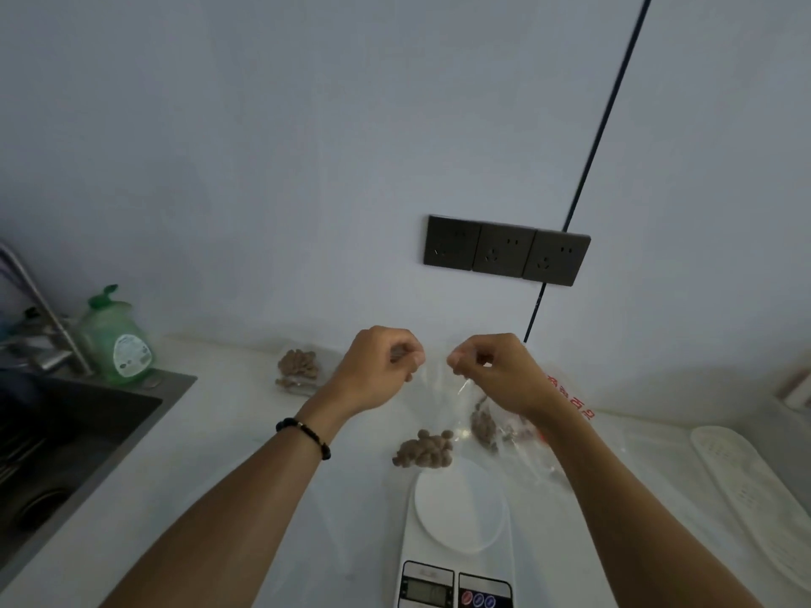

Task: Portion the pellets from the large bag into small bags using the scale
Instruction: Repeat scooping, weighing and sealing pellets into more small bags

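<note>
Head view: above the scale (458,506), whose platform is bare, the left hand (379,370) and right hand (496,373) pinch the top of a small bag (432,427) holding pellets (423,448). One filled bag (298,370) lies beyond the scale to its left, and the large bag (518,427), just behind the scale, holds more, so I judge portioning partly done.

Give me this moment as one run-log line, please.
left hand: pinches small bag top | right hand: pinches same bag | pellets: in bag | scale: platform bare
</note>
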Motion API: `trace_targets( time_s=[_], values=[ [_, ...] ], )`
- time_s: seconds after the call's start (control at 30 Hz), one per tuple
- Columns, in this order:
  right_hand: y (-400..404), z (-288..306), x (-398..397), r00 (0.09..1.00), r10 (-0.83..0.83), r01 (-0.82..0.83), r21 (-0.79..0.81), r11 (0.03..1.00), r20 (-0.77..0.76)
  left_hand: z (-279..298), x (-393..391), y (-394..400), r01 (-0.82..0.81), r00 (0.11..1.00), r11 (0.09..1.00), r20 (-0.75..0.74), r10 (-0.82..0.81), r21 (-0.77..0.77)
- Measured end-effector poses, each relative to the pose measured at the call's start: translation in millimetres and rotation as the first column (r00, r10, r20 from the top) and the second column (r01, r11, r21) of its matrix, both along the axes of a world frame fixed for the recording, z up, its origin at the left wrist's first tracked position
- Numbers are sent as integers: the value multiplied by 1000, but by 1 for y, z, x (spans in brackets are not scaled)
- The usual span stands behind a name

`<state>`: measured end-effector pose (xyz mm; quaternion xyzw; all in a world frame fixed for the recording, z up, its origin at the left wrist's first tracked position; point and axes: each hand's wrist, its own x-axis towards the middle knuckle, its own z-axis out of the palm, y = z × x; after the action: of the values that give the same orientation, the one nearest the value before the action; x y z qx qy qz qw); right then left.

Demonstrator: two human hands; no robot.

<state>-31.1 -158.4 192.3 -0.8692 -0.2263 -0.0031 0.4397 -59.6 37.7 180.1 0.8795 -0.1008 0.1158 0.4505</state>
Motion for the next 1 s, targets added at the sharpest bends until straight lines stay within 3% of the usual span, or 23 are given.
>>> trace_targets(
  time_s=[0.27,0.43,0.63,0.73,0.87,1.0],
  values=[
    [43,4,2,999,-9,12,-76,997,38,10,5,37,63,997,990,31,-68,129],
    [60,3,3,1000,-22,23,57,998,-13,13,10,54,39,994,978,93,-59,203],
    [78,-4,6,993,-86,85,16,996,76,12,14,73,104,994,978,2,-107,183],
    [89,-5,7,990,-102,96,60,994,102,10,17,78,114,992,978,35,-122,177],
    [87,-20,15,989,18,2,136,991,-148,7,23,89,23,993,998,114,-30,67],
    [80,-49,30,951,27,-44,-47,998,-307,-5,36,117,-140,978,987,144,151,-84]
  ],
)
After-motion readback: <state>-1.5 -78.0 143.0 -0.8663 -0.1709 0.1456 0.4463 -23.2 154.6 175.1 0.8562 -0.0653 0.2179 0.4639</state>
